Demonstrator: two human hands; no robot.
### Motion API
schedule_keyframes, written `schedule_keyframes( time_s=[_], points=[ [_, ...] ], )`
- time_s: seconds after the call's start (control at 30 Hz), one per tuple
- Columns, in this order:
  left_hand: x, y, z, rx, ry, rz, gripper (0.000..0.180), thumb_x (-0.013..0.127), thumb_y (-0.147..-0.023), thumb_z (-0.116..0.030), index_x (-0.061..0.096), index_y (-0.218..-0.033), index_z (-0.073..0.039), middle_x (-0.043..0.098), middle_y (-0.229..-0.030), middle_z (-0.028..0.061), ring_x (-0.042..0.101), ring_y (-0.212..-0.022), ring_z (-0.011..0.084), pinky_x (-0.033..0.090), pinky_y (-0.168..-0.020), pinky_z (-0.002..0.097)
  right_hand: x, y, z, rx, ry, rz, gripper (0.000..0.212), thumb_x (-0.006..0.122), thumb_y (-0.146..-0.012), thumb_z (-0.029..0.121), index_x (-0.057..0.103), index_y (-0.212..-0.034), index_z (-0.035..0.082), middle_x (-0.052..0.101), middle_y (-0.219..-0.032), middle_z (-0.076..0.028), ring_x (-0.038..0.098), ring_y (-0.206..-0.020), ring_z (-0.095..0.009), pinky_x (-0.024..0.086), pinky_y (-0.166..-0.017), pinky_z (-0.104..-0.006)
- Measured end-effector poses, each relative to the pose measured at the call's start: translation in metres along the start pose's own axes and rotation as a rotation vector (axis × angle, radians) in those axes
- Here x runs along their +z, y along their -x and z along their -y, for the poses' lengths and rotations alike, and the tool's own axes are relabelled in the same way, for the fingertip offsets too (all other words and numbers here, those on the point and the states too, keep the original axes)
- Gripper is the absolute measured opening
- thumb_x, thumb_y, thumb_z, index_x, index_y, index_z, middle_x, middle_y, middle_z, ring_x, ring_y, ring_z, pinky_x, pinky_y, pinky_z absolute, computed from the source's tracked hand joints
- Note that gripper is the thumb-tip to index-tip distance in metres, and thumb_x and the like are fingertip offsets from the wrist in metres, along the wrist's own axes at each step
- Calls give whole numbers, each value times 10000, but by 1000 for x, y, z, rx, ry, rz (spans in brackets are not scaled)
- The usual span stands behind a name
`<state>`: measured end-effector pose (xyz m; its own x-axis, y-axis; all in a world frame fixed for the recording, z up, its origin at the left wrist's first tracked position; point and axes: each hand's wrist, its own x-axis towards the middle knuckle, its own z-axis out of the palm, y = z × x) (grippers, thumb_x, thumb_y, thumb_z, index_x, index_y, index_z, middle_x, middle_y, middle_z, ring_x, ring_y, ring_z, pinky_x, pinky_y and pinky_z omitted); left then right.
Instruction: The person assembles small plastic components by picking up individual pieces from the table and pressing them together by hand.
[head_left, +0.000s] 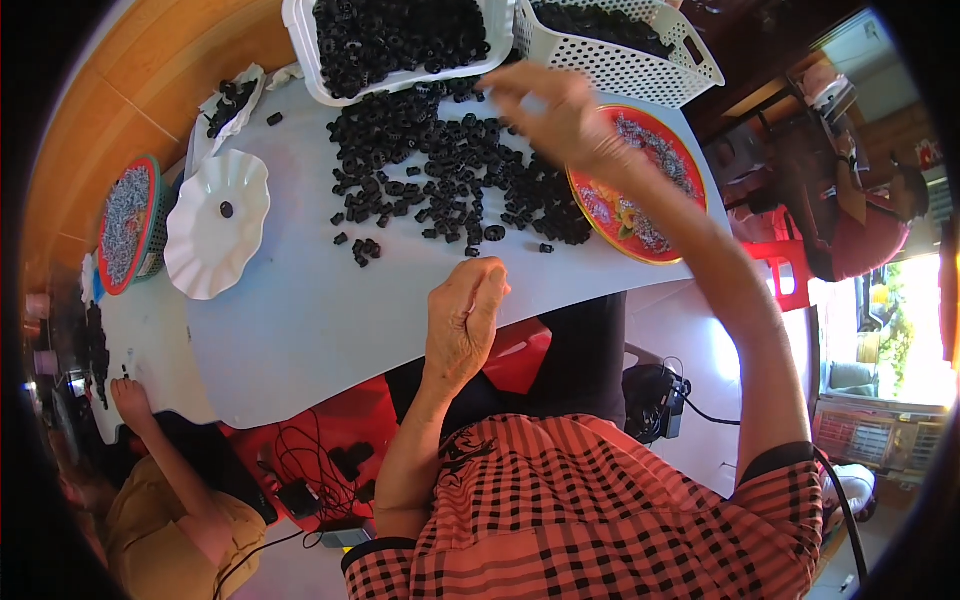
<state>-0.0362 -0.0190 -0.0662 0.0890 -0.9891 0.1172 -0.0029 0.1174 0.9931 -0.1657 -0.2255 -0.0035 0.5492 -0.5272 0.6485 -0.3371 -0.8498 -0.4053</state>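
Note:
My left hand [465,318] is closed in a fist at the table's near edge, just below the pile of small black plastic parts [435,165]. What it holds, if anything, is hidden inside the fingers. My right hand [560,115] is stretched over the right side of that pile, and its fingers are smeared by motion. Beneath my right wrist lies a red and yellow round tray [608,240] with small shiny metal pieces [655,150]. A few black parts lie loose between my left hand and the pile.
At the back stand a white tub [310,60] and a white perforated basket [640,72], both holding black parts. On the left are a white scalloped dish [205,245] and a red-rimmed basket [150,215] of metal pieces. A co-worker's hand [130,398] rests at the table's far left.

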Motion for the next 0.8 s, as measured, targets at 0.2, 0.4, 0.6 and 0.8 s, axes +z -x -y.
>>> schedule_keyframes(
  time_s=[0.2,0.4,0.6,0.8],
  points=[
    [6,-4,-4,49,-17,22,214,515,-957,-142,586,-945,60,609,-785,140,591,-676,193,468,-626,294,61,4,37,-6,-109,257,140,649,-783,54,687,-909,5,671,-898,-126,654,-765,-287,532,-697,-362],
    [4,-3,-2,69,-24,18,182,522,-945,-116,587,-954,54,607,-779,154,581,-649,215,460,-618,309,83,3,48,-150,217,527,151,629,-790,98,675,-930,61,627,-916,-75,626,-829,-246,465,-761,-390],
    [5,-5,-1,86,-13,8,165,526,-943,-112,580,-981,39,601,-762,136,571,-661,167,460,-622,284,73,8,50,-64,33,373,121,628,-761,50,687,-863,23,641,-846,-85,639,-716,-242,506,-673,-363],
    [5,-3,-2,55,61,-158,198,518,-963,-113,534,-1106,23,634,-841,82,587,-743,109,471,-670,247,23,25,70,379,-357,310,166,632,-761,40,667,-917,-3,677,-779,-81,655,-708,-121,537,-656,-274]
  ],
)
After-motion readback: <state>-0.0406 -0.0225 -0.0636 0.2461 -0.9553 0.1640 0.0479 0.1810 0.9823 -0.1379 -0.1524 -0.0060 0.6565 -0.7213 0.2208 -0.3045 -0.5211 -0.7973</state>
